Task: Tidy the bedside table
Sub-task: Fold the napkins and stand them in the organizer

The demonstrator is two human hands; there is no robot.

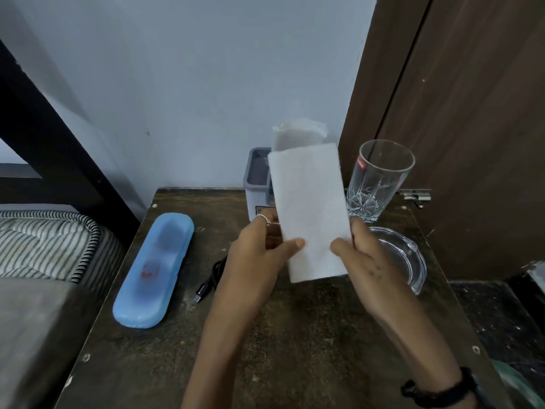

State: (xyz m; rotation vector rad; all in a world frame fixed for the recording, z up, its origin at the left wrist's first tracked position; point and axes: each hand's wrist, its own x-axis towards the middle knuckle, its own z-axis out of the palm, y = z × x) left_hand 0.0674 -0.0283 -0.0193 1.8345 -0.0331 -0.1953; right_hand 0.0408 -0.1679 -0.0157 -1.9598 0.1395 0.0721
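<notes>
Both hands hold a folded white tissue (309, 211) upright above the dark worktop (265, 335), one at each lower edge. The left hand (259, 255) pinches its left side, thumb across the front; the right hand (362, 255) pinches the right side the same way. Behind the tissue stands a grey tissue box (256, 181) with another sheet poking up. Just right of it is an upright drinking glass (377, 178), and a glass dish (410, 261) lies near the right hand. A blue case (153, 270) and a black cable (209, 278) lie to the left of the hands
</notes>
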